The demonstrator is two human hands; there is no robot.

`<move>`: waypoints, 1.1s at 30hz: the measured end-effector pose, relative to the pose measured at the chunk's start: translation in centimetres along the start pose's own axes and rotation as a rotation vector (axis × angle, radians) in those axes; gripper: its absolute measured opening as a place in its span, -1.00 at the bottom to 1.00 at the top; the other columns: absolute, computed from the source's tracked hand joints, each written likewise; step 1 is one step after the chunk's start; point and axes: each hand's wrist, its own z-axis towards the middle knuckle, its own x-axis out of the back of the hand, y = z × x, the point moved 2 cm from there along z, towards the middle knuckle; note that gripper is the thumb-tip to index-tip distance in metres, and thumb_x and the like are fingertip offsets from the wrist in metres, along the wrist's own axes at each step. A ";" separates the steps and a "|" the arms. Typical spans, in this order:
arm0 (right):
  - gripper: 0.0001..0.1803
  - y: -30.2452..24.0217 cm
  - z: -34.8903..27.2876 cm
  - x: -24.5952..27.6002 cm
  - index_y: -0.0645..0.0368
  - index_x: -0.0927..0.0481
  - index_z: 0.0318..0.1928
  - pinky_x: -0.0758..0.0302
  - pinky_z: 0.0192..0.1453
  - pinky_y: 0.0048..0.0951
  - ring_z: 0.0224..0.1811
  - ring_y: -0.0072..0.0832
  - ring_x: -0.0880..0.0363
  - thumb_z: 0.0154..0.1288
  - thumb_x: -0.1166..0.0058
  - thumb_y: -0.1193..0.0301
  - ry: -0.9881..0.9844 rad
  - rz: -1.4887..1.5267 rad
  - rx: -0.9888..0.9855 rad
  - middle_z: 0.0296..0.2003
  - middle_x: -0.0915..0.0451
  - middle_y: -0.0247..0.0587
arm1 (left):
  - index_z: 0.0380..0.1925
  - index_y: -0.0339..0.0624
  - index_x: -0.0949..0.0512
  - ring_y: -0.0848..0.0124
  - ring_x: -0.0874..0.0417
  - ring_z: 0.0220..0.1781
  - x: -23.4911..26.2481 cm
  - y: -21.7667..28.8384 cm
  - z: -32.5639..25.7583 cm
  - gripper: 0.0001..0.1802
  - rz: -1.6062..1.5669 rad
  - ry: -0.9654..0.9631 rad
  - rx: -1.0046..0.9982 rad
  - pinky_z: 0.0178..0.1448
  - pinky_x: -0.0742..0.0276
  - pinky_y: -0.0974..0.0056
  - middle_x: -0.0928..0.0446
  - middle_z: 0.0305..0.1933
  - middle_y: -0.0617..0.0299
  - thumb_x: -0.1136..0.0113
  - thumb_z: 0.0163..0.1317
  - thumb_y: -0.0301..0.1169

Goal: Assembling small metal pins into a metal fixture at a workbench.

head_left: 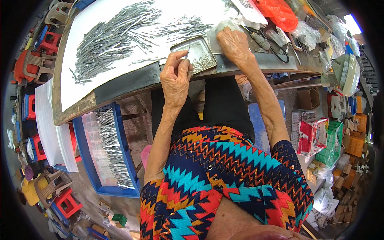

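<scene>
My left hand (175,78) pinches a slim metal piece (188,51) between thumb and fingertips, over the near left side of a shallow metal tray (212,60). Tiny metal parts (203,64) lie scattered in the tray's near right portion. Just right of the tray, my right hand (233,43) is closed, its fingers curled down at a translucent plastic bag (216,30). Its fingertips are hidden, so what they grip does not show. Beyond and left of the tray, thin grey metal rods (116,34) form a large pile, with a smaller pile (186,27) beside it.
A white sheet (86,90) covers much of the worktable, edged by a dark metal strip (128,82). A red plastic bag (278,14), a black cable (283,58) and clear bags crowd the right. Below left stands a blue crate (96,176) of metal rods.
</scene>
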 end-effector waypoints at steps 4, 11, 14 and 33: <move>-0.89 0.3 -0.2 -0.2 0.29 -0.53 -0.46 -0.51 -0.44 -0.30 -0.43 -0.15 -0.57 -0.09 -0.03 0.55 0.082 0.059 0.027 -0.41 -0.53 -0.02 | -0.17 -0.27 -0.41 0.69 -0.22 -0.65 0.2 0.1 -0.1 -0.82 -0.027 0.004 -0.001 -0.61 -0.14 0.58 -0.42 -0.54 0.26 0.04 0.25 -0.48; -0.84 0.4 -1.0 0.0 0.34 -0.47 -0.46 -0.51 -0.48 -0.34 -0.50 -0.22 -0.56 -0.14 -0.08 0.52 0.226 0.090 -0.023 -0.45 -0.50 0.06 | -0.17 -0.27 -0.41 0.63 -0.31 -0.66 0.4 0.0 -0.1 -0.82 -0.062 -0.008 0.028 -0.61 -0.20 0.56 -0.43 -0.54 0.25 0.03 0.24 -0.48; -0.83 0.7 -1.0 -0.4 0.34 -0.44 -0.46 -0.52 -0.48 -0.34 -0.49 -0.21 -0.56 -0.13 -0.06 0.52 0.207 0.097 -0.056 -0.45 -0.48 0.05 | -0.16 -0.27 -0.40 0.62 -0.32 -0.65 0.3 -0.4 0.0 -0.81 -0.109 -0.011 0.038 -0.60 -0.22 0.56 -0.44 -0.54 0.24 0.02 0.23 -0.47; -0.87 -2.7 -3.4 1.5 0.30 -0.56 -0.35 -0.34 -0.47 -0.72 -0.53 -0.79 -0.39 0.04 -0.05 0.55 0.330 1.696 -0.294 -0.54 -0.52 -0.41 | -0.22 -0.24 -0.44 0.68 -0.20 -0.68 -0.7 0.5 0.3 -0.85 -0.108 0.048 0.032 -0.63 -0.05 0.57 -0.39 -0.61 0.33 -0.01 0.21 -0.48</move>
